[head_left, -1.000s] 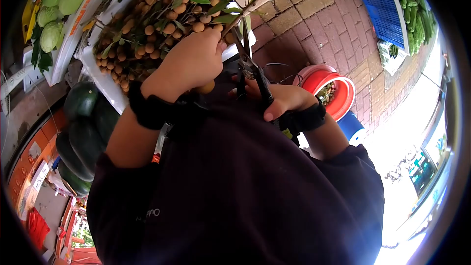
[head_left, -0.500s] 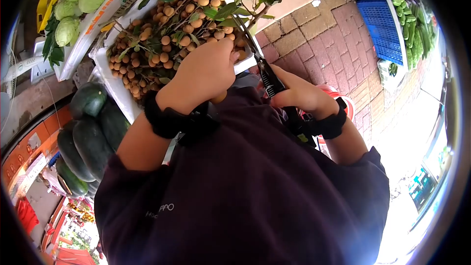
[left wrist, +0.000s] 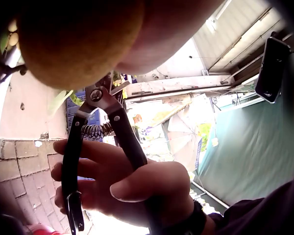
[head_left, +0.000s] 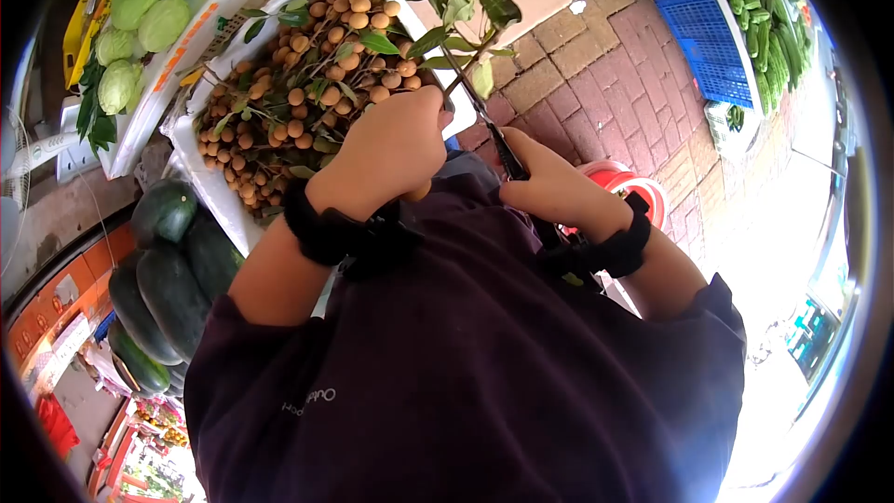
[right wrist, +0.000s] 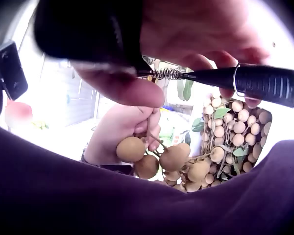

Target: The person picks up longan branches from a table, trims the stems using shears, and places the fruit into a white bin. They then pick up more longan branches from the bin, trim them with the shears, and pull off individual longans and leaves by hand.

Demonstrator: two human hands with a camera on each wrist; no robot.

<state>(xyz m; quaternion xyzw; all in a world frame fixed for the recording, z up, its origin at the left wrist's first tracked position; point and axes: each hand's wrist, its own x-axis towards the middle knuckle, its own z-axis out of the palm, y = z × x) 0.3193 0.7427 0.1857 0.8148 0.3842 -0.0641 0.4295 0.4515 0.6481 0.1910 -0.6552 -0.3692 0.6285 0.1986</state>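
My left hand (head_left: pixel 386 149) grips the stem of a leafy longan branch (head_left: pixel 501 5), whose leaves stick out past the fist. Below that hand, in the right wrist view, hangs a bunch of round tan longans (right wrist: pixel 174 159). My right hand (head_left: pixel 568 184) holds black-handled pruning shears (head_left: pixel 508 158), their blades reaching up among the twigs beside the left fist. The left wrist view shows the handles spread, a coil spring between them, with fingers round one handle and the thumb over the other. One longan (left wrist: pixel 78 41) looms close there, hiding the blade tips.
A white foam box (head_left: pixel 219 200) full of longans stands right beside the left hand. Cabbages (head_left: pixel 135 2) and dark watermelons (head_left: pixel 172 289) lie further left. To the right are a red bucket (head_left: pixel 656 200), brick paving (head_left: pixel 596 93) and blue crates (head_left: pixel 703 37) near green vegetables.
The right hand and shears have risen and turned; the blades have shifted from the stem by the left fist up toward the leaves. The left hand keeps its hold on the branch.
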